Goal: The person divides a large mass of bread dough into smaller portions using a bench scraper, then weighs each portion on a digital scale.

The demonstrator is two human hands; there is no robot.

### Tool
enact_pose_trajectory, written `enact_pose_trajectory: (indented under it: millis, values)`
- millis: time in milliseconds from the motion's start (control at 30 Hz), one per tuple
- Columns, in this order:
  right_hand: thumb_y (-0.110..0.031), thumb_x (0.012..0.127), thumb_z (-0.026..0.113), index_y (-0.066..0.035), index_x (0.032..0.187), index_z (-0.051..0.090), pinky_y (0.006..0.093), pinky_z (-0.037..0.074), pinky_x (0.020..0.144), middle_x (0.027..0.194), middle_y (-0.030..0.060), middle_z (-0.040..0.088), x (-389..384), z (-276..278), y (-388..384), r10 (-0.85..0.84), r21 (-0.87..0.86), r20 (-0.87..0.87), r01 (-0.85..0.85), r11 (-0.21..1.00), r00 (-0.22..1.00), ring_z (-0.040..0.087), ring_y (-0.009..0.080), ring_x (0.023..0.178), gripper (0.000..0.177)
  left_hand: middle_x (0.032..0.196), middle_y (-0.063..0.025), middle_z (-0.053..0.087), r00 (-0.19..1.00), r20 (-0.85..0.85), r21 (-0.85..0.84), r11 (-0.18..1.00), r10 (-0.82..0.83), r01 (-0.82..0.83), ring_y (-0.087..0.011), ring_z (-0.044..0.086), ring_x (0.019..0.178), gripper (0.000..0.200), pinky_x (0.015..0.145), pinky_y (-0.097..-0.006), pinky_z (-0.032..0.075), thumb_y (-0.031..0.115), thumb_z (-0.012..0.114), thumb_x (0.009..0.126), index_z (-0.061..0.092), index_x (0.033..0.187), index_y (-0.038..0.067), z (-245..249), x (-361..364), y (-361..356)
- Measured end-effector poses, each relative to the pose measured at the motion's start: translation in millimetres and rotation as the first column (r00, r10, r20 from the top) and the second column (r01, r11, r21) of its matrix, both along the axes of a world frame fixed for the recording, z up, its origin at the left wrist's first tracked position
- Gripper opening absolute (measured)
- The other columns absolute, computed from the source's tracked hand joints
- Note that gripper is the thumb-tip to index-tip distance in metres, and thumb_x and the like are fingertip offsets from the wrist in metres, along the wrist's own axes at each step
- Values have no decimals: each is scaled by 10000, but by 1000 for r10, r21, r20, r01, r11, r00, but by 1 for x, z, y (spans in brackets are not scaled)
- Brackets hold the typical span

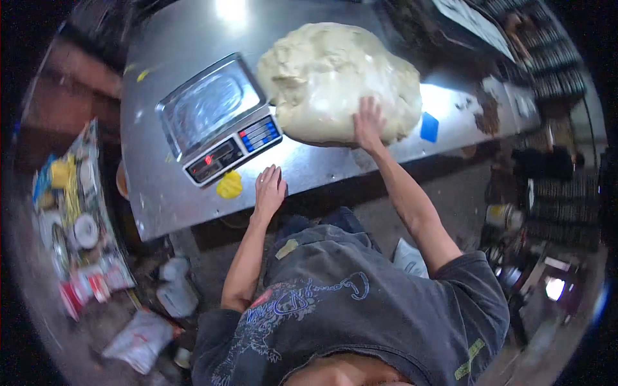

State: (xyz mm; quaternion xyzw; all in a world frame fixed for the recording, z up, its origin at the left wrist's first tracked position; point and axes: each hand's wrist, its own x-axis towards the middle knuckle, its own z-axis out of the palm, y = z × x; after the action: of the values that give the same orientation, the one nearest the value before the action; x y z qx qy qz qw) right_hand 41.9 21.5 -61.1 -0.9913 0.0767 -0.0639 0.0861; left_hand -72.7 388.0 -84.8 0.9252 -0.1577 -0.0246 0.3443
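Note:
A large mound of pale dough [322,83] lies on the metal table [309,170]. My right hand [369,122] rests on the dough's near right side, fingers stretched out and holding nothing. Close to the table's front edge is my left hand [270,191], its fingers extended over the metal and nothing visible in it. Left of the dough stands a digital scale [215,116] with a bare steel tray, a lit red display and blue keys. A flat yellow piece [229,184] lies between the scale and my left hand. To the dough's right is a flat blue piece [429,127].
Brown crumbs or residue [487,114] mark the table's right end. At left, a side surface holds tubs and packets [80,225]. Below it are a plastic jug [177,296] and a white bag [140,341] on the floor. Racks [557,77] stand at far right.

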Motion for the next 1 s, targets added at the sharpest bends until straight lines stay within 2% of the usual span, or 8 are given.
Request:
enact_pose_trajectory:
  millis: [267, 300, 333, 567, 733, 867, 967, 1000]
  values:
    - [-309, 1044, 411, -150, 1534, 375, 629, 326, 1102, 1607, 185, 322, -77, 15, 7, 108, -16, -8, -109, 994, 994, 367, 457, 1421, 517, 1529, -423, 252, 994, -30, 401, 910, -102, 106, -535, 202, 1464, 924, 1212, -585, 148, 335, 719, 866, 267, 1438, -232, -15, -22, -44]
    - [-306, 1014, 476, -126, 1460, 477, 559, 402, 1061, 1511, 205, 455, -98, 13, 6, 40, 304, 106, -71, 950, 994, 447, 414, 1366, 481, 1527, -422, 259, 994, -21, 435, 894, -112, 110, -552, 199, 1459, 944, 1210, -589, 148, 377, 709, 876, 260, 1445, -228, -18, -21, -49]
    - [-331, 991, 531, -112, 1422, 521, 545, 407, 1060, 1465, 217, 495, -109, 34, -5, 307, 289, -410, -198, 937, 859, 450, 384, 1365, 483, 1517, -422, 279, 994, 26, 463, 883, -103, 80, -567, 205, 1450, 953, 1207, -593, 153, 431, 687, 888, 272, 1447, -220, -26, -22, -52]
    - [-358, 1002, 553, -33, 1402, 529, 466, 382, 1131, 1452, 230, 480, -429, -81, -50, -225, 703, -247, 334, 628, 943, 458, 409, 1345, 515, 1508, -435, 288, 923, -176, 742, 571, -342, 353, -582, 221, 1437, 998, 1213, -585, 163, 605, 484, 969, 231, 1460, -226, -18, 4, -58]
    - [-287, 960, 563, -17, 1282, 607, 520, 470, 994, 1263, 250, 624, -737, -136, -40, -813, 323, -531, 944, 69, 241, 578, 433, 1195, 423, 894, -254, 717, 723, 12, 875, 357, -691, 326, -444, 692, 883, 660, 793, -571, 532, 535, 463, 998, 739, 897, -56, -39, 31, -60]
    - [-229, 942, 519, -5, 994, 691, 530, 496, 896, 1127, 216, 677, -926, -108, 63, -899, 238, -427, 948, -211, -93, 622, 432, 1066, 287, 785, -168, 675, 624, -94, 670, 414, -776, 616, -364, 660, 749, 431, 652, -487, 518, 387, 516, 977, 695, 844, 17, -23, 37, -64]
    - [-203, 903, 524, -13, 902, 680, 543, 501, 833, 983, 211, 691, -998, -167, 183, -928, 259, -131, 892, -371, -349, 637, 442, 926, 246, 881, -138, 638, 234, -529, -335, 454, -816, 825, -315, 602, 774, 365, 675, -439, 483, 307, 473, 1004, 654, 1093, 4, 0, 55, -74]
    - [-198, 895, 525, -12, 897, 676, 544, 501, 811, 946, 214, 686, -987, -164, 225, -888, 309, -191, 833, -458, -418, 635, 442, 888, 239, 882, -119, 603, 140, -381, -263, 253, -914, 931, -290, 580, 789, 339, 694, -422, 477, 294, 485, 998, 627, 1101, 4, 3, 64, -78]
